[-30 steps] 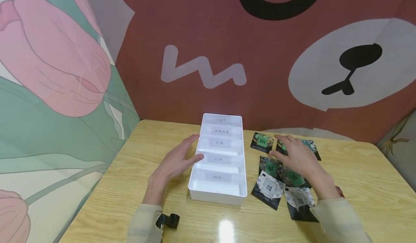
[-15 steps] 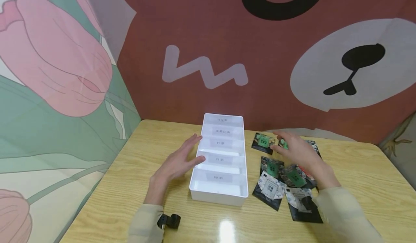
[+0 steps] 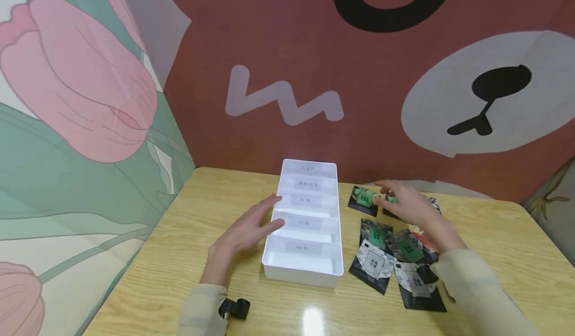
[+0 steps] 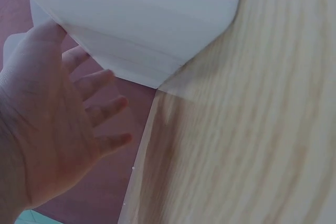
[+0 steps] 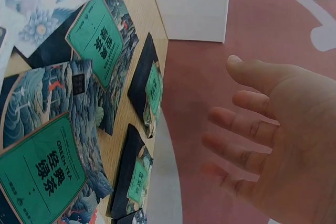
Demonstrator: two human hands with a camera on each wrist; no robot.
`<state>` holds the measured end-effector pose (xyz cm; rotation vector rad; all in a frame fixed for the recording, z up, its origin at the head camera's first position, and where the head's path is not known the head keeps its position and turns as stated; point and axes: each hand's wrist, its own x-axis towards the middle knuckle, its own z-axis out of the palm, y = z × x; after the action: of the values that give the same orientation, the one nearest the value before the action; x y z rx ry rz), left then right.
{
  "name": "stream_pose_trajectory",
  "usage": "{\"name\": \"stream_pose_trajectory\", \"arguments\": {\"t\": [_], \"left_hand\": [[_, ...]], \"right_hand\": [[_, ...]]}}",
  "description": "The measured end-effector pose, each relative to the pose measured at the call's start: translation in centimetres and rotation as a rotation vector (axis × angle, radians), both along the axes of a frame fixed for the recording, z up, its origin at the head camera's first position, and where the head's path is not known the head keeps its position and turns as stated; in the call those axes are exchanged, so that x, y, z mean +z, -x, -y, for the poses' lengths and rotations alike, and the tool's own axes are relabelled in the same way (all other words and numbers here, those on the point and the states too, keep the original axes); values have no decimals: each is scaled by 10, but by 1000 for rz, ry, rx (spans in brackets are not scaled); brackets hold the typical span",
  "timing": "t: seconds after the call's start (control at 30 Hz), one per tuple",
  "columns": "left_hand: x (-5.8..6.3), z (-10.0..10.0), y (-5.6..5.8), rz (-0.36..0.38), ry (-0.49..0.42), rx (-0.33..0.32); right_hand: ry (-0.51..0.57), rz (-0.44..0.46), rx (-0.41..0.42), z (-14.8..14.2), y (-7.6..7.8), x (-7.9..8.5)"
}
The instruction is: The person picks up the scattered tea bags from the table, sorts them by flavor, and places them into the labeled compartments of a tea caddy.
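A white box (image 3: 302,276) with labelled compartments stands mid-table. Along its left side, my left hand (image 3: 244,228) has its fingers and thumb extended at the rim; in the left wrist view the thumb overlaps the box edge. My right hand (image 3: 411,203) hovers with loosely bent fingers over the back tea packets, holding nothing. Its fingertips are beside a green-labelled tea packet (image 3: 363,199), while the palm partly covers another one behind it. In the right wrist view, a packet (image 5: 44,166) reads "GREEN TEA", and the gap between thumb and fingers shows only the backdrop.
Nearer on the right, more green-labelled packets (image 3: 406,247) overlap white-labelled packets (image 3: 374,263). A red packet (image 3: 424,238) shows partly from under my right forearm. The wooden table (image 3: 179,256) ends at a wall printed with a brown bear (image 3: 287,36).
My right hand has shifted slightly toward the back, and its forearm has swung right, baring more of the red packet. The left hand stays at the box's rim.
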<state>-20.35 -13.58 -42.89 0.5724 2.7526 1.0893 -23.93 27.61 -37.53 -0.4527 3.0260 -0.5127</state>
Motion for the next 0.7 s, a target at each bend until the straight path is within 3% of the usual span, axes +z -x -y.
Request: {"name": "stream_pose_trajectory", "arguments": {"t": [0.3, 0.7], "left_hand": [[-2, 0, 0, 108, -94, 4], [-3, -1, -2, 187, -156, 43]], "right_hand": [[22, 11, 54, -4, 11, -3], [29, 26, 70, -6, 26, -11]]}}
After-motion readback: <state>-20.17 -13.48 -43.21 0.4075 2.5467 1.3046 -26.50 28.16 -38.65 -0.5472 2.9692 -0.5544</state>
